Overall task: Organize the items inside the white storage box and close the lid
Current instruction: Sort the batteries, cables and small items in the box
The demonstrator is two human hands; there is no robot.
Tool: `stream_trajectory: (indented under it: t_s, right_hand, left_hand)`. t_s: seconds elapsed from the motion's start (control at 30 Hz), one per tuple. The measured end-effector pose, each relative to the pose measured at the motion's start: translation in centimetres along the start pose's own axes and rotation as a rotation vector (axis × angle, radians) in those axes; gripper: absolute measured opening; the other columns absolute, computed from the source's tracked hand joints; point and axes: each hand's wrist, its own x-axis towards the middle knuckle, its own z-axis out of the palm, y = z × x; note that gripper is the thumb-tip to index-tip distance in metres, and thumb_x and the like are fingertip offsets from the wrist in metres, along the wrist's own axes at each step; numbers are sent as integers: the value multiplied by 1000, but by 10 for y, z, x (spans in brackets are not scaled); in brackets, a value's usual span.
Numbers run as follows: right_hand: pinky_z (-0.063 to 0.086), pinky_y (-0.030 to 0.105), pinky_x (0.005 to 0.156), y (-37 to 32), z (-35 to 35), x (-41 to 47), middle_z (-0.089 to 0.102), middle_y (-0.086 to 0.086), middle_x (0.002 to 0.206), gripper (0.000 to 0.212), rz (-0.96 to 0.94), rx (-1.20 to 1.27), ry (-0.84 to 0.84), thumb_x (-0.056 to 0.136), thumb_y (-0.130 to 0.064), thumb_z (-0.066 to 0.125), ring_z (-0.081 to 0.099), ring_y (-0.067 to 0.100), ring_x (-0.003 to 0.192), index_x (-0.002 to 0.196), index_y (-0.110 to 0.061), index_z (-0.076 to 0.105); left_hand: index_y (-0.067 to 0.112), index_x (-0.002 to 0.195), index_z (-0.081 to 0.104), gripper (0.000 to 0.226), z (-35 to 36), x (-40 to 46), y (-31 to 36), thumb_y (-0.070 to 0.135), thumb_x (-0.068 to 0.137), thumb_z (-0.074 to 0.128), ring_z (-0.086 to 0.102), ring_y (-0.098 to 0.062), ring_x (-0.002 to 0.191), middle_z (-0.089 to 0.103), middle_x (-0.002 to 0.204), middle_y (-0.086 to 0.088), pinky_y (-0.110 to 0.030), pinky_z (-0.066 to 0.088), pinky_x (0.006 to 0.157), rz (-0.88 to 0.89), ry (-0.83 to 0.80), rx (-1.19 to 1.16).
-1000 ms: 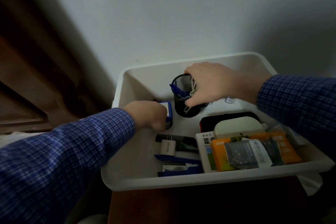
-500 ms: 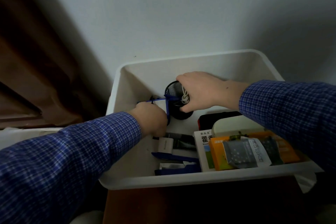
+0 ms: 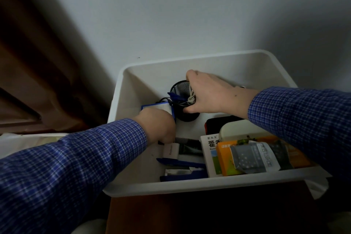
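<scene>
Raised since before, blue-edged card (image 3: pixel 158 108) hides left hand's (image 3: pixel 158 126) fingers.

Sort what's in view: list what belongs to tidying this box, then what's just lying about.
Job:
white box
mesh cup, gripped by right hand
blue badge, held by left hand
comb
orange packet
blue pens

Lying about:
curtain
wall

Dim pale wall (image 3: pixel 190 15), brown curtain (image 3: pixel 38 72) at left.
</scene>
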Motion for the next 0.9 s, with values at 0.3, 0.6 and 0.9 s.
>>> stream_trajectory:
  t_s: [0.3,0.6,0.9]
  right_hand:
    - [44,32,56,-4,-15,-1,59,0,95,104,85,-136,35,60,-93,52,63,23,70,126,-13,40]
    - [50,33,77,29,-90,-19,72,-4,84,24,245,440,290,92,-39,59,66,17,86,106,-20,57]
    - [56,27,84,-44,-40,-33,75,-5,98,19,-83,115,-677,96,-23,61,69,13,92,108,-16,73]
  left_hand:
    - [19,77,50,33,-6,-8,0,44,97,48,46,-14,62,47,73,3,-34,47,73,11,-52,-44]
    - [13,67,46,36,-2,-29,-18,28,99,49,54,-20,55,56,66,-5,-28,44,50,128,-49,-216]
    - [7,128,56,55,7,-13,-14,50,95,59,74,-26,71,62,92,-14,-39,63,73,66,-376,-489]
